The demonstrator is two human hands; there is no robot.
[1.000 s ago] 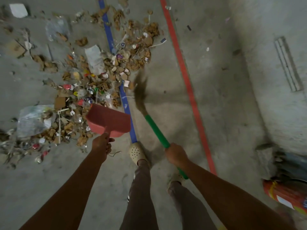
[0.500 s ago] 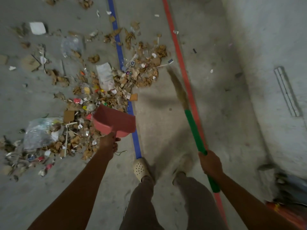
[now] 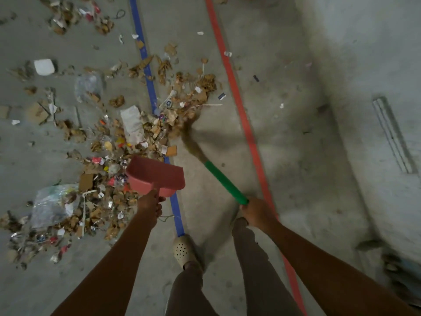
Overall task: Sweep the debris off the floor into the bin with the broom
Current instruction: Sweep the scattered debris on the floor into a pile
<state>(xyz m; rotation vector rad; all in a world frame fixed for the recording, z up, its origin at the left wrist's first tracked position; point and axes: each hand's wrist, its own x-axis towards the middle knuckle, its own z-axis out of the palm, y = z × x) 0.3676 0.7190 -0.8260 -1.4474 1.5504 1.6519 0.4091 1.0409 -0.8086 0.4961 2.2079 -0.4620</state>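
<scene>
Head view: right hand (image 3: pixel 257 213) is clenched round the broom (image 3: pixel 224 182), whose shaft slants up-left from it, so the bristles touch the right edge of the debris pile (image 3: pixel 127 142). Left hand (image 3: pixel 149 205) grips the pink dustpan (image 3: pixel 157 176), just left of the bristles. Can't spot a bin.

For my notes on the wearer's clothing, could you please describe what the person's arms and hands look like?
The left forearm and right forearm are bare as far as the frame shows, with no sleeves in view. The left hand and right hand wear no gloves, and no watch, bracelet or ring shows. Below them show grey-brown trousers and one cream perforated clog.
</scene>
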